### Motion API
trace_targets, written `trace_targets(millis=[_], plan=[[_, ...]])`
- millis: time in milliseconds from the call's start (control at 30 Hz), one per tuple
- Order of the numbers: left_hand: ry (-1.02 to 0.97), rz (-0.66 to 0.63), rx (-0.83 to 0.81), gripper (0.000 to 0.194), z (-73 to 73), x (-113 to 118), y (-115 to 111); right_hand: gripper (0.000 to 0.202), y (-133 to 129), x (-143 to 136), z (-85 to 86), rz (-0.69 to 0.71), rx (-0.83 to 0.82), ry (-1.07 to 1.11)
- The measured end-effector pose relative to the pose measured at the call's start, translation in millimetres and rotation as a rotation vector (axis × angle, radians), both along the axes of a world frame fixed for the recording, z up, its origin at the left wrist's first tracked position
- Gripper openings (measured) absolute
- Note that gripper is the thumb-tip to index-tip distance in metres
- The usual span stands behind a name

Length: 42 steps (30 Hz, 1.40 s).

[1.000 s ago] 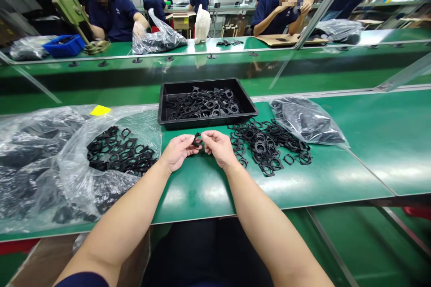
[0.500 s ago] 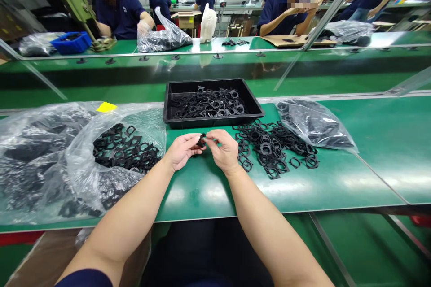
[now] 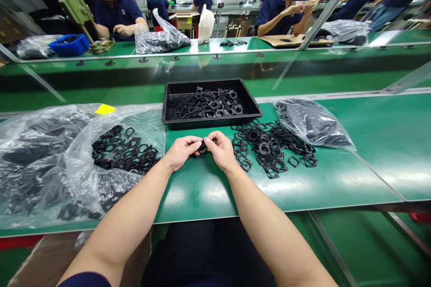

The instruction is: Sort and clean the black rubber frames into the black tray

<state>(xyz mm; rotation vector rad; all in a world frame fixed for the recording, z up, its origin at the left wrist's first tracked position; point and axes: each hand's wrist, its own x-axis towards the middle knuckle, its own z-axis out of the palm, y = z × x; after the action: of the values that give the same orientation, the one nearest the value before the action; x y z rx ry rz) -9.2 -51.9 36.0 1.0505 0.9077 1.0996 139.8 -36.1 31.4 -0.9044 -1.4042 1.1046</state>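
Between my two hands a small black plastic part (image 3: 202, 145) is pinched, mostly covered by the fingers. My left hand (image 3: 180, 152) grips it from the left, thumb pressed along it. From the other side my right hand (image 3: 220, 149) closes on it with thumb and fingers. Just beyond the hands stands a black tray (image 3: 212, 122) with many black ring-shaped parts (image 3: 215, 102) in it. Right of my right hand lies a loose pile of black plastic rings (image 3: 264, 143). To the left, an open clear bag (image 3: 79, 143) shows black frame-like parts (image 3: 126, 150) in its mouth.
A closed clear bag of black parts (image 3: 311, 123) lies at the right. A yellow note (image 3: 105, 109) sits on the left bag. Behind the tray, a metal rail borders another green bench (image 3: 242, 47), where co-workers sit near a blue bin (image 3: 70, 45) and a plastic bag (image 3: 161, 40).
Both thumbs now lie across the black part, which has turned and is more covered. Across the bench, a co-worker's hand has moved left, off the plastic bag.
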Motion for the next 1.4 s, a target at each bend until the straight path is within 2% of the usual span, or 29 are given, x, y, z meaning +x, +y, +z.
trace_targets(millis=[100,167,233,367,500,700,833,1067,1167,1333,1400], plan=[[-0.113,0.03,-0.057,0.026,-1.2,0.5,0.6,0.03,2.6,-3.6,-3.8,-0.008,-0.057,0.101],[-0.196,0.068,-0.071,0.026,-0.9,0.6,1.1,0.036,3.7,-4.6,-5.8,-0.035,-0.015,0.129],[-0.243,0.086,-0.06,0.026,0.1,0.5,1.4,0.033,3.5,-4.4,-6.8,-0.086,0.075,0.079],[-0.266,0.08,-0.031,0.025,2.1,0.8,0.2,0.017,0.1,-2.5,-5.2,-0.205,0.259,-0.115],[-0.265,0.069,-0.019,0.024,2.0,1.9,-1.0,0.01,-1.9,-0.5,-1.8,-0.255,0.356,-0.199],[-0.264,0.094,-0.013,0.025,1.4,3.1,-0.2,0.01,-1.5,-0.2,-1.5,-0.206,0.353,-0.176],[-0.262,0.086,-0.017,0.025,2.9,4.6,-1.2,0.011,-2.5,-1.6,-3.5,-0.251,0.317,-0.143],[-0.257,0.085,-0.009,0.025,3.9,5.0,-2.6,0.009,-5.3,-0.6,0.7,-0.258,0.366,-0.171],[-0.251,0.085,-0.014,0.026,4.1,4.7,-2.9,0.012,-5.5,-1.2,2.1,-0.228,0.304,-0.148],[-0.193,0.052,-0.039,0.027,5.6,3.7,-3.2,0.025,-0.9,-2.3,0.8,-0.041,-0.071,0.212],[-0.176,0.023,-0.059,0.027,6.5,2.8,-2.7,0.034,1.1,-1.0,0.6,0.045,-0.19,0.279]])
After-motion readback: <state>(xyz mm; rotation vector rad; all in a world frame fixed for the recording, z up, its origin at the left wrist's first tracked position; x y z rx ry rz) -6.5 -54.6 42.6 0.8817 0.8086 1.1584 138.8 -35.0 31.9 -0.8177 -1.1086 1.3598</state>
